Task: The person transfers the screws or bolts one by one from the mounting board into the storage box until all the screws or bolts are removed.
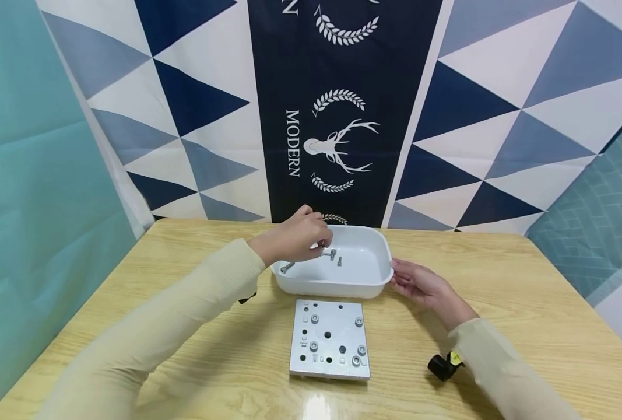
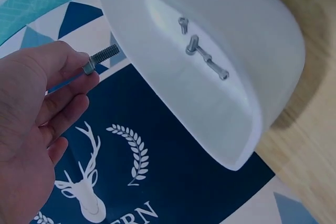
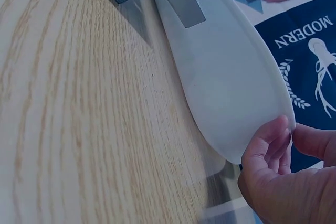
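Note:
Between thumb and fingertips my left hand (image 1: 301, 234) pinches a metal bolt (image 2: 102, 59), its threaded end pointing out past the fingers in the left wrist view. That hand is over the left part of a white tray (image 1: 311, 288). Several loose bolts (image 2: 194, 44) lie on the tray's floor. At the tray's right end, my right hand (image 1: 418, 284) grips the rim, with the thumb and fingers (image 3: 275, 129) on either side of the wall.
A silver metal plate (image 1: 327, 373) with holes and several seated bolts (image 1: 313, 346) lies in front of the tray on the wooden table (image 1: 227, 373). A small black object with a yellow label (image 1: 442, 367) is by the right forearm. A patterned cloth (image 1: 200, 116) hangs behind.

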Tool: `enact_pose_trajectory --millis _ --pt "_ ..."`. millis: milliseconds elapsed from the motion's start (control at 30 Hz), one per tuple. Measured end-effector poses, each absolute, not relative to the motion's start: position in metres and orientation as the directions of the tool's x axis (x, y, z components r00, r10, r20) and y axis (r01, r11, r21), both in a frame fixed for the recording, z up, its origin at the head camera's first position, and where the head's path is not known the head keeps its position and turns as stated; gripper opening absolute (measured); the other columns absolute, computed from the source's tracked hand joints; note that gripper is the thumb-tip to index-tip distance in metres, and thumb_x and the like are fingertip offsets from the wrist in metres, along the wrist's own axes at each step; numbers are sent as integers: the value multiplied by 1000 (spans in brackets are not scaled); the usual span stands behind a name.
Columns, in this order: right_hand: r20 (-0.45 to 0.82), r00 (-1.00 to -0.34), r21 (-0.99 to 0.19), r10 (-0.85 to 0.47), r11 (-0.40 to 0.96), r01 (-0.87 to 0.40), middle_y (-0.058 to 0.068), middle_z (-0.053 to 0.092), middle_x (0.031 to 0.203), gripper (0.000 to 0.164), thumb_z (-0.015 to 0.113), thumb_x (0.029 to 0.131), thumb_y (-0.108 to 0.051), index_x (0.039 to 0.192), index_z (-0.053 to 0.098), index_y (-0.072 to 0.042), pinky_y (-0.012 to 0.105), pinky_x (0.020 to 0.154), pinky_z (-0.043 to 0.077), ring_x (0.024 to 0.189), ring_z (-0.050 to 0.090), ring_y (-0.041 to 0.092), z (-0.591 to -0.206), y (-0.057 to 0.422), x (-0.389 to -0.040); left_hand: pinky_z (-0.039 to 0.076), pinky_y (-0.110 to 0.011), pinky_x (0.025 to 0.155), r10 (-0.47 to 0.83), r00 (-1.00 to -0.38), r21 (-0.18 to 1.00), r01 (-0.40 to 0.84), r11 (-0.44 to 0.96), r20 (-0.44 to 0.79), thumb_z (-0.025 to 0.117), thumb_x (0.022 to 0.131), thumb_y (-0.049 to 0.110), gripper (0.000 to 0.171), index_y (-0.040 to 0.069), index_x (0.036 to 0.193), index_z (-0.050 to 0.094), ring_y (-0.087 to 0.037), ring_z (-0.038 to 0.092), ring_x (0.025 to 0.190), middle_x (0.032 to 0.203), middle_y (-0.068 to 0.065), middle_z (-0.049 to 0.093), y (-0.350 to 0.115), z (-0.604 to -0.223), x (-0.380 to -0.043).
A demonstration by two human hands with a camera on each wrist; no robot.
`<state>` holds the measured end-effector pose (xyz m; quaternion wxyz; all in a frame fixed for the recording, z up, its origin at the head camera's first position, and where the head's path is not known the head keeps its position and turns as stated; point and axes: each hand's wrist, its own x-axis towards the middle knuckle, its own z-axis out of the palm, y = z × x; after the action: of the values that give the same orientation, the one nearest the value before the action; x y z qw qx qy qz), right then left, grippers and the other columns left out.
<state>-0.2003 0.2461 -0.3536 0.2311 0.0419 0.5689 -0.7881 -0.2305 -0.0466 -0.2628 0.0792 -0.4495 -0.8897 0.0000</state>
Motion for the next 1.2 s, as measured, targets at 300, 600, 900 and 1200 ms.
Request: enact_pose_trajectory --millis 300,600,900,1200 --pt "-319 -893 -879 -318 -254 404 -2 69 85 21 48 99 -12 93 67 -18 17 75 54 79 64 4 -353 246 -199 34 -33 88 798 -598 -120 789 602 70 63 88 16 9 19 93 71 -15 52 90 95 8 72 -32 -259 -255" --pt "-324 -893 -879 -312 -250 406 -3 70 85 19 48 99 -13 95 66 -18 17 75 54 79 64 3 -352 247 -199 35 -34 89 800 -598 -162 785 597 53 62 89 13 11 17 95 71 -17 54 93 96 4 72 -25 -257 -268" --pt "-332 -892 -879 -308 -242 411 -3 69 84 21 46 100 -12 95 65 -17 16 74 54 77 63 3 -356 244 -198 34 -33 88 789 -615 -127 781 611 17 62 89 11 11 16 93 71 -17 54 92 95 5 73 -23 -268 -275" --pt "-334 -898 -881 -286 -244 405 -3 69 83 15 49 99 -13 97 64 -15 16 73 54 77 64 4 -354 244 -197 36 -34 91 768 -638 -117 760 640 56 63 89 15 21 18 109 69 -17 55 99 108 4 72 -23 -271 -279"
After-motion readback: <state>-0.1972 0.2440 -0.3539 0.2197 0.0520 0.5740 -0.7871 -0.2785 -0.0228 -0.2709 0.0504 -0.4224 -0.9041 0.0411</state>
